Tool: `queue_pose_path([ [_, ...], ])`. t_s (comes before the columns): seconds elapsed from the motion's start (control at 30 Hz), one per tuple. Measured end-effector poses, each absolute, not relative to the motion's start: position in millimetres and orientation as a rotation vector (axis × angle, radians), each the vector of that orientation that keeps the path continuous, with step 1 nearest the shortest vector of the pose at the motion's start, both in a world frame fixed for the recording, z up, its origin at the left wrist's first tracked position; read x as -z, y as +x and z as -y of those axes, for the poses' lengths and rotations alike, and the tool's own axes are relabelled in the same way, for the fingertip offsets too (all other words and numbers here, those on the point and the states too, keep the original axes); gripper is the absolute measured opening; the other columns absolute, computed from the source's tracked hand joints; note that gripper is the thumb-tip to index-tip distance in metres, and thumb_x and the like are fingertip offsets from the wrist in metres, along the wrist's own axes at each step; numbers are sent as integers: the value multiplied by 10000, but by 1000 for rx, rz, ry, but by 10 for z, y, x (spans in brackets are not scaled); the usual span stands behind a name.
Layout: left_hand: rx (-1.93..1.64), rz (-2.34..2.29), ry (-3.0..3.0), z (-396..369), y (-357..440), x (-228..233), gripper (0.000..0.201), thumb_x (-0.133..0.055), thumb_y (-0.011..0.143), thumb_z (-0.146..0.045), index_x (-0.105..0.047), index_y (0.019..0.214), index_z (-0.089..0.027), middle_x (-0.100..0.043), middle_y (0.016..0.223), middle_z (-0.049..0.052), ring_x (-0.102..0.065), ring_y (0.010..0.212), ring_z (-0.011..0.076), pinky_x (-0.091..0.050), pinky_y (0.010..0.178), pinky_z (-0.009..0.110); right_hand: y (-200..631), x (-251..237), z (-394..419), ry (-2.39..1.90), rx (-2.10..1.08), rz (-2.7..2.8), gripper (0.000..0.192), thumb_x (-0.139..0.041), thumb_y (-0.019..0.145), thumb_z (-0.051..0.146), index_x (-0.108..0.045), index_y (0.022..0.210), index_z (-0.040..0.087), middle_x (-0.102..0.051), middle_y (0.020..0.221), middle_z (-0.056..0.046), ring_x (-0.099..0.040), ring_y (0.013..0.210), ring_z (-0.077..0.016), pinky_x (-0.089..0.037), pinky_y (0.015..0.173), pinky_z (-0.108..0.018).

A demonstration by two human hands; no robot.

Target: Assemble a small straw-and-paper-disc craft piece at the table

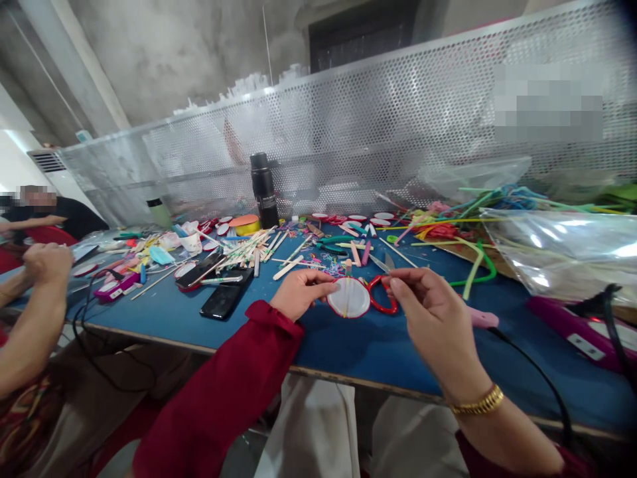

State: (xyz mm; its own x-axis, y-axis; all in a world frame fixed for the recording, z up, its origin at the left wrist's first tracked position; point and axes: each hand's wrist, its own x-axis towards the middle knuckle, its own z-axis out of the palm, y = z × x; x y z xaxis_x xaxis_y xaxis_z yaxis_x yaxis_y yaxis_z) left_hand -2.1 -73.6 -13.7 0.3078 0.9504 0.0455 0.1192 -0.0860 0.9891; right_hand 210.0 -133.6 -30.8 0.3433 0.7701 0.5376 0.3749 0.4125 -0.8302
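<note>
A small round white disc (349,300) with a red rim and a yellowish strip down its middle is pinched at its left edge by my left hand (302,293). My right hand (432,312) is closed, thumb against fingertips, just right of the disc. Whatever those fingertips hold is too small to make out. Between the hands are red-handled scissors (382,299), with their blades pointing away from me. The right fingertips overlap the scissors in view; whether they touch I cannot tell. A short pinkish stick (349,267) shows just above the disc.
Black phones (226,295) and a pile of wooden sticks (253,249) lie left on the blue table (318,355). A black bottle (265,192) stands behind. Pink glue gun (482,318), purple power strip (577,332) and plastic bag (562,252) are right. Another person's hand (47,265) is left.
</note>
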Motion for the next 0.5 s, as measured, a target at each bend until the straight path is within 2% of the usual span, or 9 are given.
queue_pose_path([
  [0.2,-1014,-1058,1390,707,-42,108,437,-894,642,-431,-766,925,-124,-633,665,2,-560,615,95,-320,485,207,2119,485,1788,-1253,-84,1397,193,-613,963,434,-683,1038,270,-737,980,-60,-701,881,-233,-548,822,-381],
  [0.37,-1026,-1073,1364,667,-60,60,399,-882,669,-378,-763,952,-124,-624,664,-7,-554,598,82,-305,466,193,2204,668,2037,-1266,-3,1563,141,-596,972,394,-674,1032,293,-736,964,-49,-701,845,-242,-538,791,-388],
  [0.5,-1010,-1089,1374,582,-51,-1,415,-890,676,-409,-767,954,-126,-620,645,-9,-519,554,66,-311,459,188,2220,697,2090,-1193,71,1675,122,-597,971,366,-665,1036,288,-737,960,-45,-708,850,-242,-539,761,-371],
])
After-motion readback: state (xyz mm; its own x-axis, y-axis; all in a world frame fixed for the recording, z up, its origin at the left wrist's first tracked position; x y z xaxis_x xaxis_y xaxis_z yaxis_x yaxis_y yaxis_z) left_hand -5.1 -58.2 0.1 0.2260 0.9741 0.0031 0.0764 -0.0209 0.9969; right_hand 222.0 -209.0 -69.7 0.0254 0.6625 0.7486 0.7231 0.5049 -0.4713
